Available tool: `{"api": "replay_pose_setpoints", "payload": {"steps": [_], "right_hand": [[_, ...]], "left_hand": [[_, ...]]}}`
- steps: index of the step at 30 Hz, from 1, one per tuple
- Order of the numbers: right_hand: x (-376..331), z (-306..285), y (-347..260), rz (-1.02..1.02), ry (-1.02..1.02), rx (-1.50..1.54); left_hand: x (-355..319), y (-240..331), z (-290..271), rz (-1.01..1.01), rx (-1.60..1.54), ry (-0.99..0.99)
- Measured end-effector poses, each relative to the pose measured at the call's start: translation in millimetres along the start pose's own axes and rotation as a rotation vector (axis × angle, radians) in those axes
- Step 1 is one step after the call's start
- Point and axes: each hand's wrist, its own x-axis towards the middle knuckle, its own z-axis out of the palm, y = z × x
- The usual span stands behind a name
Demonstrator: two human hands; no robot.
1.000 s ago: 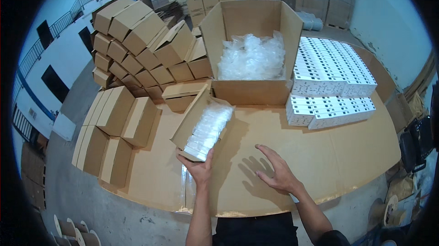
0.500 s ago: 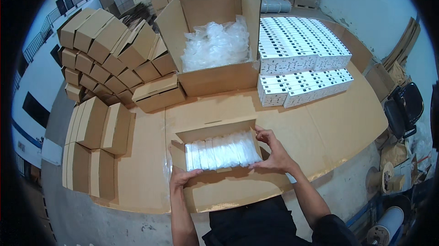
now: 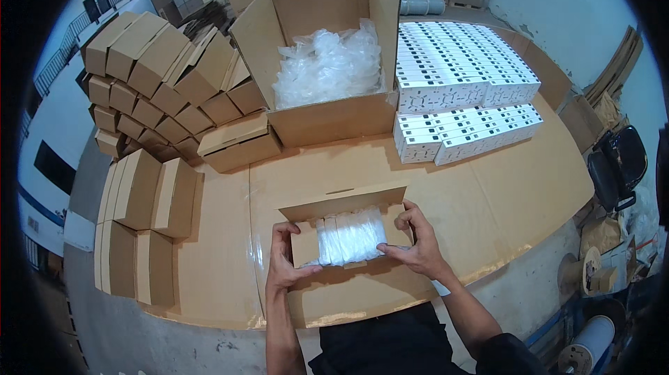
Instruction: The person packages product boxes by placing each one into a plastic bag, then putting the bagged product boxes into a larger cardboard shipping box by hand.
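In front of me on the table lies a small brown cardboard box (image 3: 341, 200), its long back flap standing up. Inside, a row of packs in clear plastic (image 3: 350, 237) shows between the two end flaps, which are tilted inward over the row's ends. My left hand (image 3: 284, 263) grips the box's left end, fingers behind it and thumb along the front edge. At the right end, my right hand (image 3: 418, 246) is curled around the box. Its thumb lies on the right end flap beside the packs.
Behind the box stands a large open carton (image 3: 333, 124) with clear plastic bags (image 3: 327, 68). White printed boxes (image 3: 467, 100) are stacked at the back right. Brown boxes (image 3: 153, 61) pile up at the back left, with several more (image 3: 155, 256) along the left edge.
The small box's end flaps have come inward, covering both ends of the packs. My left hand has shifted slightly right and its fingers have come up over the left end.
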Motion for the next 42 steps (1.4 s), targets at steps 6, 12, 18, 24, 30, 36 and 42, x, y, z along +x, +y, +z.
{"api": "replay_pose_setpoints", "payload": {"steps": [6, 12, 18, 24, 30, 36, 42], "right_hand": [[6.0, -4.6, -11.4, -0.164, -0.048, -0.154], [-0.4, -9.0, -17.4, -0.099, -0.124, -0.285], [-22.7, 8.2, -21.9, -0.186, 0.033, -0.279], [-53.6, 39.5, -19.5, -0.280, 0.176, -0.219], [-55.6, 53.1, -17.3, -0.203, 0.223, -0.257], [-61.0, 53.4, -12.0, -0.060, 0.231, -0.129], [-52.1, 34.9, -9.3, -0.240, 0.322, -0.018]], "left_hand": [[3.3, -0.9, -0.5, -0.002, -0.030, -0.026], [-3.0, 2.5, 7.9, 0.036, -0.067, -0.006], [-3.6, 8.8, 18.1, -0.083, -0.253, 0.069], [-4.5, -5.6, 26.3, 0.144, -0.305, 0.176], [-9.2, -10.6, 15.2, 0.166, -0.270, 0.105], [-8.7, -0.5, 13.9, 0.160, -0.236, -0.038], [-11.8, 0.1, 10.5, 0.114, -0.262, -0.038]]}}
